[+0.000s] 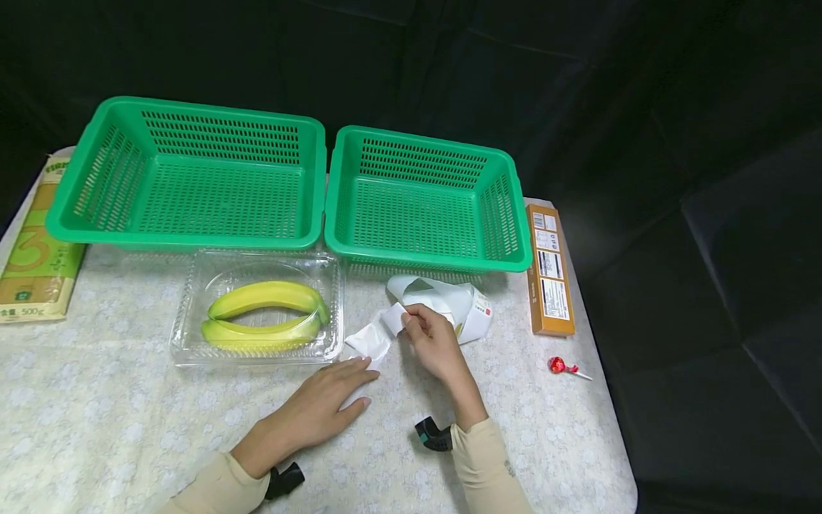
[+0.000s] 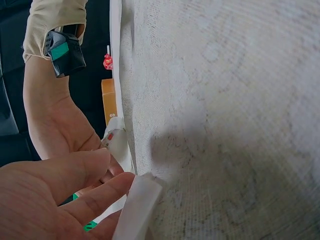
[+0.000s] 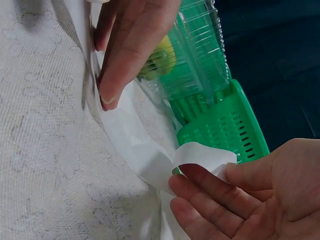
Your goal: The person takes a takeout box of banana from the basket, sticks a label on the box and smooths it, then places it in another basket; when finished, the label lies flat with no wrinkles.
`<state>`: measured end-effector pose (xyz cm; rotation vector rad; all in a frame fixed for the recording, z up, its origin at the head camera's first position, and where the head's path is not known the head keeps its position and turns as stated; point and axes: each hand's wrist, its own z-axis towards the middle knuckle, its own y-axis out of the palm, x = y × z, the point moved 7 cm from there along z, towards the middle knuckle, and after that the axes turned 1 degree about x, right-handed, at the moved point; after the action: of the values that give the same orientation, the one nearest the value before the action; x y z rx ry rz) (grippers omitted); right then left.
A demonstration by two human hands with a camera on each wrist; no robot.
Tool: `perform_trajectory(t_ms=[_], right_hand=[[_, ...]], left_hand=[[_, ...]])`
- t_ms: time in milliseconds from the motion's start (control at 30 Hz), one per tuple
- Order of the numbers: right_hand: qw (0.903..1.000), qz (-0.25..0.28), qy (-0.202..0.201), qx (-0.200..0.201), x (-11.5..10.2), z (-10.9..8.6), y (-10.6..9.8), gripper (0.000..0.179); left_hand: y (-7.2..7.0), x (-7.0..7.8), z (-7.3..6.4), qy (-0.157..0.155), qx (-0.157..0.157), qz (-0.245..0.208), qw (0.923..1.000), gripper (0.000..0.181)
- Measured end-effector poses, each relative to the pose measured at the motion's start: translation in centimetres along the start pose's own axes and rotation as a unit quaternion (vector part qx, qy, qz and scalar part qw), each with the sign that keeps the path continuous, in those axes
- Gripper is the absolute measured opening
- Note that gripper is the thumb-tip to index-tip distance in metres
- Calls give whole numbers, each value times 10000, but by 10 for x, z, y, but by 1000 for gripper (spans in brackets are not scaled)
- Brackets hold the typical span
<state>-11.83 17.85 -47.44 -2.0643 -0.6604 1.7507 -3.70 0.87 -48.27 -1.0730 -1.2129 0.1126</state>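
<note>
A thin white strip (image 1: 372, 341) lies on the table between my hands. My right hand (image 1: 437, 345) pinches its raised, folded end between thumb and fingers, seen close in the right wrist view, where the strip (image 3: 135, 145) bends upward. My left hand (image 1: 315, 405) rests on the table with extended fingers, its fingertips touching the strip's other end. In the left wrist view, the left thumb stands apart from the fingers. Beyond my right hand is a loose white wrapping (image 1: 475, 318) with small red print; what it covers is mostly hidden.
Two green baskets (image 1: 186, 246) stand side by side at the back. Before the left one, a clear plastic box (image 1: 183, 350) holds two bananas (image 1: 266, 332). A yellow-green packet (image 1: 38, 278) lies far left. On the right are an orange box (image 1: 542, 293) and a red lollipop (image 1: 556, 365).
</note>
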Motion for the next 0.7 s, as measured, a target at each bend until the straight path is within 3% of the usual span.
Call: perform_trajectory(t_ms=[200, 367, 700], right_hand=[[9999, 100, -7, -50, -2, 0, 0, 25], [9998, 144, -80, -109, -5, 0, 1, 23], [9979, 581, -23, -290, -13, -3, 0, 25]], left_hand=[[-1, 0, -3, -30, 9, -87, 10000, 40], [-5, 1, -9, -22, 195, -252, 9995, 43], [-29, 20, -21, 552, 603, -665, 9944, 36]])
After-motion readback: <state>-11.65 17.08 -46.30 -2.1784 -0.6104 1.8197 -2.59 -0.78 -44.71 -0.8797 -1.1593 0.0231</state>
